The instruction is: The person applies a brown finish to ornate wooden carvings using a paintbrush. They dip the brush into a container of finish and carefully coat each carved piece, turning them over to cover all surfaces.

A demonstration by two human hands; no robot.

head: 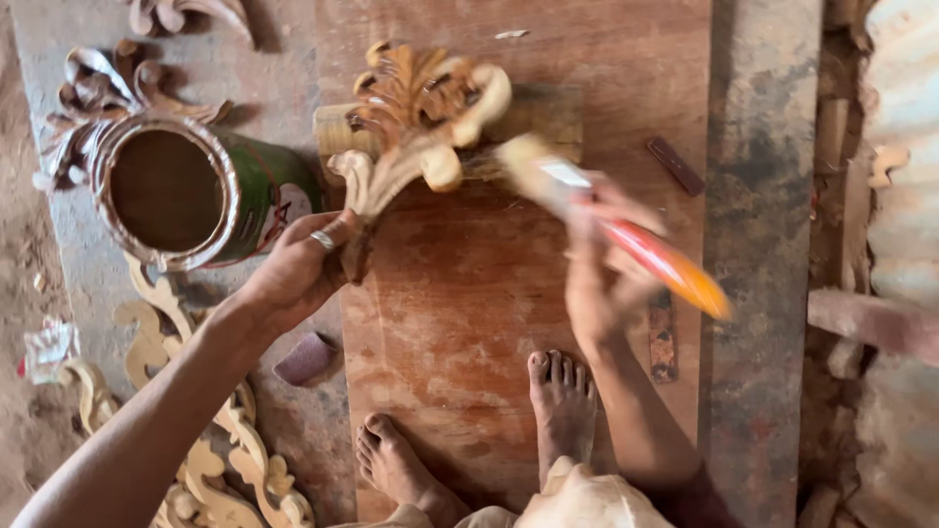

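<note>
A reddish wooden board point(460, 303) on the floor carries a small block point(548, 117) and two bare feet point(562, 401).

Bare arms without sleeves; a silver ring point(323, 240) on the left hand point(293, 274); bare feet point(562, 401); pale cloth point(577, 499) at the bottom edge.

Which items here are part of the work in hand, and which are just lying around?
In use: carved wooden ornament, held by left hand; paintbrush in right hand; open tin.
Lying about: carved scroll pieces, small wood strip, sanding scrap.

brush point(626, 230) motion-blurred (bristles indistinct), top carving point(186, 15) cut off
</note>
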